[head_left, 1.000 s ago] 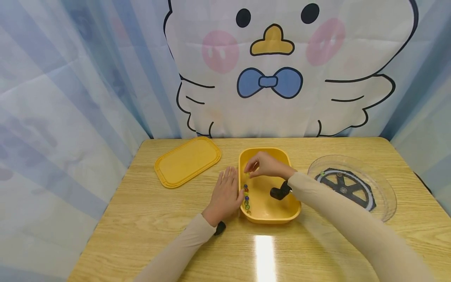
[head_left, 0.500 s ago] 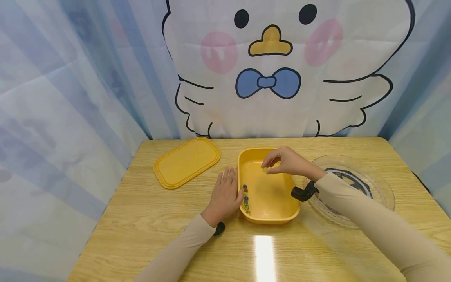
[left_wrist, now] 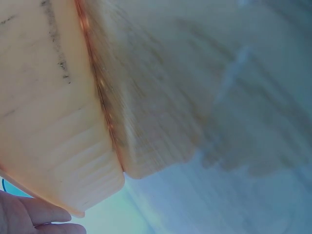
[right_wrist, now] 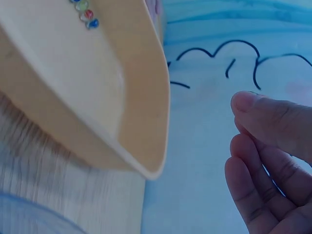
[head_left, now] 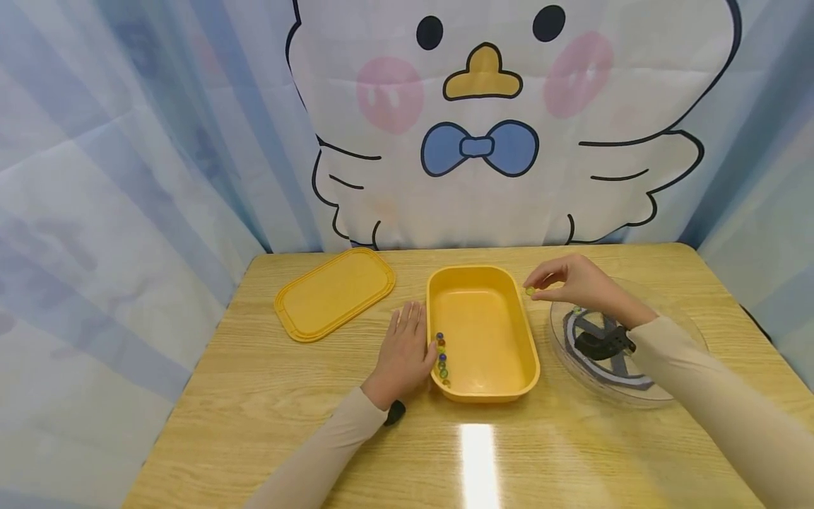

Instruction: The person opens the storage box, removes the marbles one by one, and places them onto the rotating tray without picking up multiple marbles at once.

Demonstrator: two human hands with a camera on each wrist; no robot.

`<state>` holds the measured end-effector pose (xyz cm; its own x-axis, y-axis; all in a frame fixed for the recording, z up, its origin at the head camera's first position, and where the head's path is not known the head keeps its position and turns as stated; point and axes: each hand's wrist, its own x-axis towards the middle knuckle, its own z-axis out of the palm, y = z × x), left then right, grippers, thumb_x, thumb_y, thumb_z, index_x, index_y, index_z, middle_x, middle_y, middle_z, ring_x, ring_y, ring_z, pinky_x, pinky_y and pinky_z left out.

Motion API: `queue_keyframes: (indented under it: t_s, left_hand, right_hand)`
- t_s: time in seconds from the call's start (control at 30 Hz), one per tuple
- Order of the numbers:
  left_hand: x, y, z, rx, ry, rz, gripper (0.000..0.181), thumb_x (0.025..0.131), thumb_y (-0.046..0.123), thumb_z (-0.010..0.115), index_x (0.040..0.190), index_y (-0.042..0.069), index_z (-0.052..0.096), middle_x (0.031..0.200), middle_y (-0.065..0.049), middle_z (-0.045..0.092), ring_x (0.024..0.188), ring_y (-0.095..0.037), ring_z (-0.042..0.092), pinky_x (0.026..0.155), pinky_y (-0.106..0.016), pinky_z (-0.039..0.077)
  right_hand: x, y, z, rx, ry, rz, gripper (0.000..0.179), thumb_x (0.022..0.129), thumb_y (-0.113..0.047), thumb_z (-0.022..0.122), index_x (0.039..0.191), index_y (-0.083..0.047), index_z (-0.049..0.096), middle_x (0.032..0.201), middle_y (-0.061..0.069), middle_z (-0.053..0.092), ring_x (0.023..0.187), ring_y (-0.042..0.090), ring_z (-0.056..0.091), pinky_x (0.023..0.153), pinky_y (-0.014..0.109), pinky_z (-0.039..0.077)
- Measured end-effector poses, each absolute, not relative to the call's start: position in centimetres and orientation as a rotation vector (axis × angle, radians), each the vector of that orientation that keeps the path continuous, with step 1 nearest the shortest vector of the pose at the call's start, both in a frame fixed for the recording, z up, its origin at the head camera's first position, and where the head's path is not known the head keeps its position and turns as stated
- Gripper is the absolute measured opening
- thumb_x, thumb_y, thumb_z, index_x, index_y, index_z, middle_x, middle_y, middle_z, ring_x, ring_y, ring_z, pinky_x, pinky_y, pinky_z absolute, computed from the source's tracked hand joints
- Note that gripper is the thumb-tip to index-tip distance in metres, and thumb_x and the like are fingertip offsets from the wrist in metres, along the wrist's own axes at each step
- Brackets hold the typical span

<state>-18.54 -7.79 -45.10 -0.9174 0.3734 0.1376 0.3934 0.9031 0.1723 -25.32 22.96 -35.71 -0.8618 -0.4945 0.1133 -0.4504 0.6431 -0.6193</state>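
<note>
A yellow-green marble [head_left: 530,290] is pinched between thumb and fingertips of my right hand [head_left: 575,283], just past the right rim of a yellow plastic tub [head_left: 486,332]. In the right wrist view that hand [right_wrist: 273,146] appears beside the tub [right_wrist: 141,97], and its marble is hidden. Several coloured marbles [head_left: 441,357] lie in a row along the tub's left inner wall. My left hand [head_left: 403,346] rests with straight fingers against the tub's left side, its thumb over the rim. Only its fingers [left_wrist: 44,214] show in the left wrist view, by the tub's rim.
Right of the tub stands a round clear plastic dish [head_left: 559,353] with a dark wheel-shaped pattern, partly under my right forearm. A small green marble [head_left: 576,309] is in it. A flat yellow lid [head_left: 335,293] lies at the back left of the wooden table [head_left: 254,417].
My right hand has lifted the yellow-green marble from inside the tub and carried it right, beyond the rim towards the clear dish. The left hand stays in place.
</note>
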Motion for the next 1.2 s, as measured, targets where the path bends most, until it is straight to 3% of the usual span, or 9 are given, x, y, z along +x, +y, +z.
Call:
queue_keyframes:
  t_s: [0.17,0.5,0.7,0.83,1.2]
  left_hand:
    - [-18.6,-7.9,-45.2,-0.597,-2.957,-0.303,0.062,0.097,0.030,0.041,0.145,-0.006,0.027,0.151,-0.022,0.029,0.144,-0.032,0.020,0.118,-0.046,0.016]
    - [-18.7,-7.9,-45.3,-0.600,-2.943,-0.282,0.062,0.098,0.032,0.040,0.145,-0.006,0.028,0.151,-0.022,0.029,0.144,-0.032,0.022,0.118,-0.046,0.018]
    - [-18.7,-8.0,-45.3,-0.602,-2.944,-0.273,0.061,0.098,0.032,0.039,0.145,-0.006,0.028,0.151,-0.022,0.029,0.144,-0.032,0.022,0.118,-0.046,0.018]
    - [-18.7,-8.0,-45.3,-0.604,-2.948,-0.269,0.061,0.098,0.032,0.038,0.145,-0.006,0.028,0.151,-0.022,0.029,0.144,-0.032,0.022,0.118,-0.046,0.017]
    - [-18.8,-8.0,-45.4,-0.604,-2.935,-0.271,0.061,0.097,0.032,0.039,0.145,-0.005,0.029,0.150,-0.021,0.031,0.143,-0.032,0.024,0.118,-0.046,0.018]
  right_hand:
    - [-25.4,25.0,-35.7,-0.701,2.840,-1.015,0.014,0.081,-0.014,0.073,0.095,-0.010,0.074,0.097,0.009,0.071,0.078,0.000,0.062,0.068,0.018,0.052]
    - [-26.1,29.7,-37.7,-0.499,2.865,-1.062,0.025,0.084,-0.019,0.070,0.103,-0.002,0.071,0.102,0.016,0.069,0.075,-0.007,0.061,0.066,0.017,0.052]
    - [-26.6,32.2,-39.3,-0.412,2.886,-1.084,0.034,0.085,-0.023,0.069,0.110,0.000,0.068,0.099,0.001,0.068,0.077,-0.012,0.058,0.067,0.015,0.050]
    - [-26.9,33.1,-40.3,-0.334,2.880,-1.090,0.039,0.087,-0.028,0.067,0.114,0.000,0.066,0.099,-0.006,0.067,0.076,-0.014,0.056,0.068,0.022,0.053]
    - [-27.9,34.3,-43.2,-0.228,2.879,-1.085,0.039,0.086,-0.027,0.068,0.114,0.000,0.066,0.097,-0.006,0.069,0.074,-0.016,0.052,0.065,0.016,0.049]
